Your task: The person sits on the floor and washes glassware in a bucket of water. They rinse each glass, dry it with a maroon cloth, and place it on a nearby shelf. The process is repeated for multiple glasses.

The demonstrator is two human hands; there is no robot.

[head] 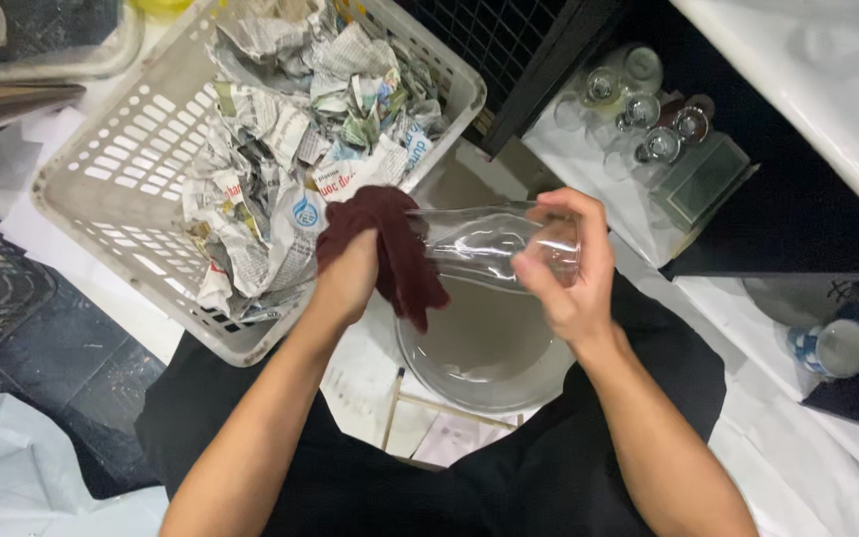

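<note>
Holding a clear glass vessel [479, 244] sideways above a round basin [489, 353], the right hand [564, 268] has its grip closed around the vessel's right end, thumb on the near side and fingers curled over the top. The left hand [350, 273] is wrapped in a dark red cloth [390, 249], its grip closed on the cloth and pressed against the vessel's left end; whether the fingers reach inside the opening cannot be told, since the cloth hides them. A loose corner of the cloth hangs down over the basin's rim. The vessel lies roughly level between the two hands, just over the person's lap.

To the left stands a white plastic basket [121, 169] full of crumpled newspaper [290, 129], its near corner just beside the left wrist. Up on the right, a cluster of small clear glasses [638, 114] stands on a white surface, well apart from the hands. A small cup [832, 348] sits at the far right.
</note>
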